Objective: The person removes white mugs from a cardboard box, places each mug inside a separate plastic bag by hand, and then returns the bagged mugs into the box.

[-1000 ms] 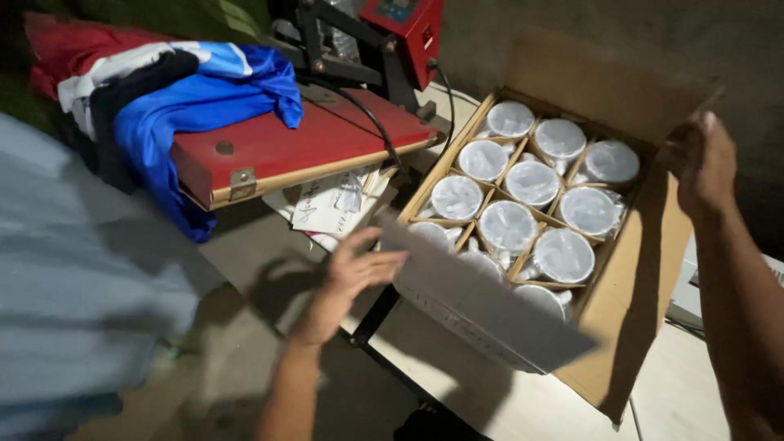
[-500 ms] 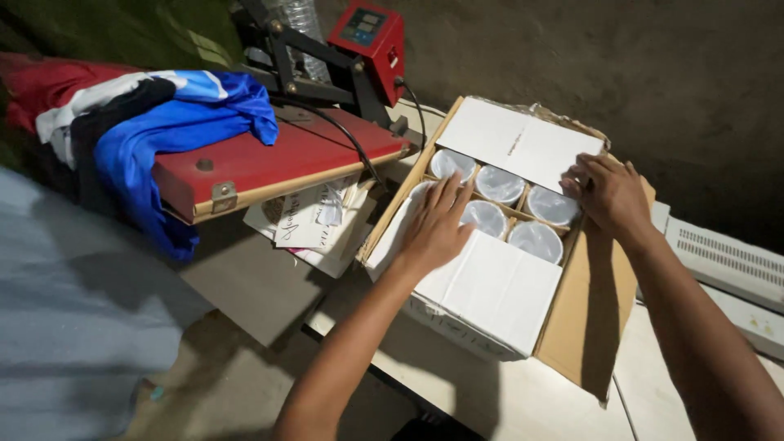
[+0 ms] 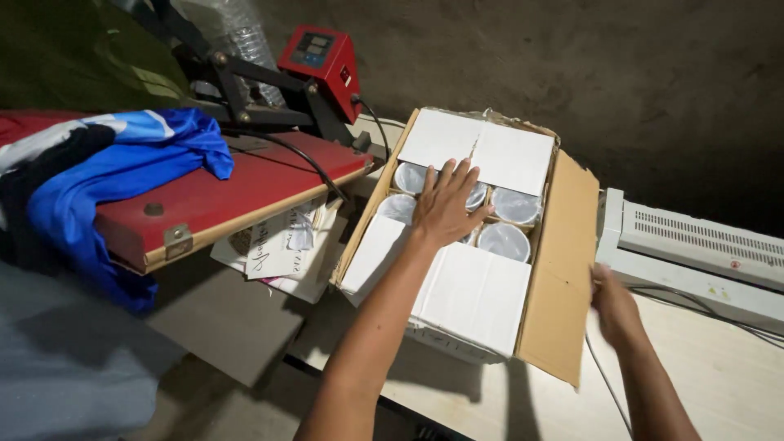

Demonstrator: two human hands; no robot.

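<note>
Cardboard box (image 3: 563, 269) of white mugs (image 3: 504, 240) is sitting on the tabletop (image 3: 719, 384), overhanging its near edge. Left hand (image 3: 445, 208) is pressing flat, fingers spread, over the mugs; right hand (image 3: 614, 304) is loosely curled beside the box's right flap, holding nothing. Risk: pushing tips the box off.

Counts, taken around the cardboard box (image 3: 563, 269): 1 box, 4 flaps, 2 white ones folded in, 1 brown one out right. Inside it, 5 white wrapped mugs (image 3: 504, 240) visible. Left of it: 1 red heat press (image 3: 237, 184). Right: 1 white laminator (image 3: 694, 253).
</note>
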